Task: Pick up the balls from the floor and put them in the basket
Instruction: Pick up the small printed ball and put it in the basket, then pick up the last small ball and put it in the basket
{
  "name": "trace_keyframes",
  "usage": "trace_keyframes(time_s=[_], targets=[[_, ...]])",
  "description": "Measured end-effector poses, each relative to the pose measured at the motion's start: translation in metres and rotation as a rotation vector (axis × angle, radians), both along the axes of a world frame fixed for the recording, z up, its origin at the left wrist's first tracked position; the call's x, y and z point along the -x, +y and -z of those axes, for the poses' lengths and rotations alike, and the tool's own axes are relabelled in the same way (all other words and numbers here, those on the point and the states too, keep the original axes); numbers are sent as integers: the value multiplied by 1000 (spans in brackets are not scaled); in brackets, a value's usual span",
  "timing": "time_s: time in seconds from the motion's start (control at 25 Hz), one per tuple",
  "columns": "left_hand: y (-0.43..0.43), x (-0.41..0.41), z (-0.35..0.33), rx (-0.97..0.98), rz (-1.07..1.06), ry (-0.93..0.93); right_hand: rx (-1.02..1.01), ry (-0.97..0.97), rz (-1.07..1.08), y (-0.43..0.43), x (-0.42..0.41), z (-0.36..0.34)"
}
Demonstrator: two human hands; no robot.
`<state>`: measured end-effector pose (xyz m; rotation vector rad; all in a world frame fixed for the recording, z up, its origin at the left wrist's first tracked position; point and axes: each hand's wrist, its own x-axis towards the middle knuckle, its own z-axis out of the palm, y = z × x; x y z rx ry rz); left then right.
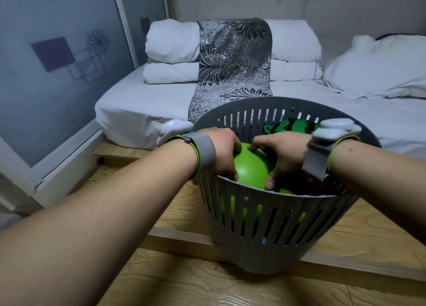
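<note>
A grey slatted basket [265, 232] stands on the wooden floor in front of the bed. Inside its mouth I hold a plain green ball [250, 167] between both hands. My left hand [224, 152] grips the ball's left side and my right hand [282, 157] grips its right side, thumbs low near the front rim. A green ball with black watermelon stripes [291, 126] lies at the back of the basket. More green and yellow shows through the slats lower down. Both wrists wear grey straps with white devices.
A low bed [138, 102] with white sheets, folded white duvets, a patterned grey runner and a pillow lies right behind the basket. A wooden step [179, 236] runs under the basket. Frosted sliding doors [50, 75] stand at the left.
</note>
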<state>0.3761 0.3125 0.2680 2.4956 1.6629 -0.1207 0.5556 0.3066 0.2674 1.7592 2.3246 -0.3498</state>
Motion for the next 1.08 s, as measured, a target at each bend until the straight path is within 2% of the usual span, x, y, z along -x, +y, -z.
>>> trace_keyframes(time_s=[0.08, 0.16, 0.24, 0.36, 0.48, 0.64, 0.88, 0.96, 1.08], targets=[[0, 25, -5, -72, -35, -280, -127, 161, 71, 1, 16, -17], [-7, 55, 0, -237, -56, -559, -333, 401, 140, 3, 46, -27], [-18, 85, 12, -363, -72, -675, -448, 549, 146, 3, 90, -32], [-26, 134, 35, -353, -147, -710, -556, 592, 88, 0, 146, -35], [-37, 212, 80, -305, -266, -634, -492, 631, 36, -10, 214, -16], [-75, 321, 161, -73, -479, -475, -270, 613, -4, -32, 298, 58], [-118, 455, 267, 158, -744, -260, 360, 794, 298, -58, 424, 169], [-121, 495, 292, 156, -821, -134, 451, 814, 361, -66, 465, 197], [-102, 527, 311, 156, -795, 39, 484, 793, 401, -75, 487, 215]])
